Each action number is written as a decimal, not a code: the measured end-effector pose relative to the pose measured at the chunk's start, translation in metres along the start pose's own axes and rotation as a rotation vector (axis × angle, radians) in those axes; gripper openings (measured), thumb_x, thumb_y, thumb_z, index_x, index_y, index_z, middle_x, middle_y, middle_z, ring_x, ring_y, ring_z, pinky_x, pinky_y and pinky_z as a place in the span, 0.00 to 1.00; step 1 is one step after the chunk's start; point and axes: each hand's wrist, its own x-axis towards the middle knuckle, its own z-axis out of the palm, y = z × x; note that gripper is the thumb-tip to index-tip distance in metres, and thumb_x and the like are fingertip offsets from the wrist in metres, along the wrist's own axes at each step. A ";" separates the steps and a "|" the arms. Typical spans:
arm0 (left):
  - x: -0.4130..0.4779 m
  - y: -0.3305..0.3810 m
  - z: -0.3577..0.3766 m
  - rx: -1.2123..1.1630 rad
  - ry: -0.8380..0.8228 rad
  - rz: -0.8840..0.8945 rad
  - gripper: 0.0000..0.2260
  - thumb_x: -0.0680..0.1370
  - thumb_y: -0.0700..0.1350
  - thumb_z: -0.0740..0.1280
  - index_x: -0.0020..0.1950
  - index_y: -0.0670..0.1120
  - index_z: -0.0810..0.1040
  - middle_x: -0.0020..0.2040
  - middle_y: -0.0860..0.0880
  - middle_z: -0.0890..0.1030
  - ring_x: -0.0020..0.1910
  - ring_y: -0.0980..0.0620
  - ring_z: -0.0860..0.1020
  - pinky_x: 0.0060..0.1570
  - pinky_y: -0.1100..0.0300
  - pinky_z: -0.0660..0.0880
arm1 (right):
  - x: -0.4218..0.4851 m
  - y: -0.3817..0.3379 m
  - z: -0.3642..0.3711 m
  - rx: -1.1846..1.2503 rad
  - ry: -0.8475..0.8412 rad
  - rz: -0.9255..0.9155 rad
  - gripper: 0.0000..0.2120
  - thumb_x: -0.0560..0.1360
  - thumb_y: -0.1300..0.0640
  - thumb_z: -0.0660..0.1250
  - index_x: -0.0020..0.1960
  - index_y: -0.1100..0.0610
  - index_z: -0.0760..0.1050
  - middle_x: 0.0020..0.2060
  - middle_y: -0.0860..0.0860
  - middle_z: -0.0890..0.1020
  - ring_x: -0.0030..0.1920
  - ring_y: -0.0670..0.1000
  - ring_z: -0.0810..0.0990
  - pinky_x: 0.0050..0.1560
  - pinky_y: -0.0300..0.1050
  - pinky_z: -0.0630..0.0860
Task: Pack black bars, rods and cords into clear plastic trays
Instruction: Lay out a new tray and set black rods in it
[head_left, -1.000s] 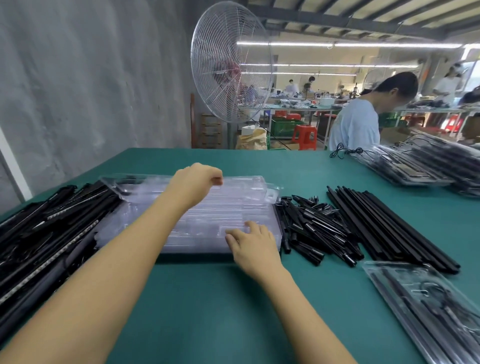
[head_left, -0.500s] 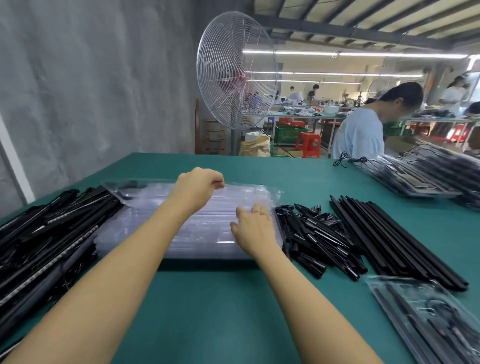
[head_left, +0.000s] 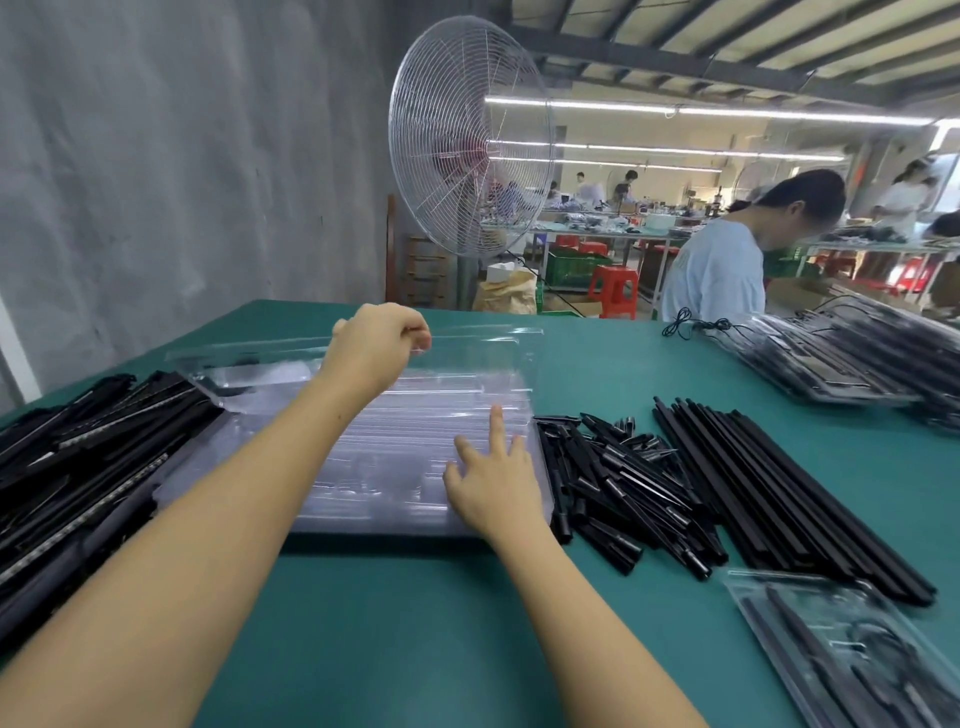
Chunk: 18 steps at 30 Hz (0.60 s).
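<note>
While pinching the top clear tray (head_left: 478, 345) by its far rim in the left hand (head_left: 379, 345) and laying the right hand (head_left: 493, 483) flat, fingers spread, on the tray stack (head_left: 384, 467) beneath, likely best to peel bodyward across its left-right long axis.

Site | I read it as a factory packing floor | cues: long green worktable (head_left: 415, 623) heaped with black bars (head_left: 779, 493) and clear plastic trays (head_left: 415, 441), pedestal fan (head_left: 467, 140), strip lights (head_left: 727, 111), workers (head_left: 717, 270) at benches (head_left: 587, 234) behind, red stools (head_left: 615, 288), bare concrete wall (head_left: 156, 156)
</note>
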 end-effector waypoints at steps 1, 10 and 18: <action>0.003 0.000 0.000 0.002 0.010 -0.008 0.12 0.81 0.41 0.59 0.48 0.48 0.82 0.49 0.51 0.83 0.54 0.48 0.78 0.61 0.47 0.69 | -0.001 0.000 0.000 0.037 0.010 0.018 0.24 0.80 0.49 0.49 0.75 0.49 0.57 0.75 0.62 0.40 0.74 0.64 0.49 0.73 0.54 0.49; 0.019 -0.001 0.005 0.013 0.051 -0.003 0.12 0.81 0.42 0.59 0.47 0.48 0.82 0.48 0.51 0.83 0.53 0.49 0.76 0.59 0.51 0.63 | 0.001 0.004 -0.006 0.029 -0.055 0.062 0.26 0.78 0.45 0.50 0.74 0.53 0.58 0.72 0.65 0.59 0.72 0.60 0.56 0.71 0.52 0.54; 0.029 -0.002 0.010 0.048 0.061 0.001 0.11 0.81 0.42 0.61 0.45 0.47 0.82 0.46 0.51 0.82 0.47 0.51 0.74 0.59 0.50 0.60 | 0.005 0.005 -0.009 -0.033 -0.079 0.045 0.31 0.79 0.42 0.48 0.77 0.57 0.49 0.68 0.65 0.65 0.68 0.60 0.60 0.68 0.52 0.55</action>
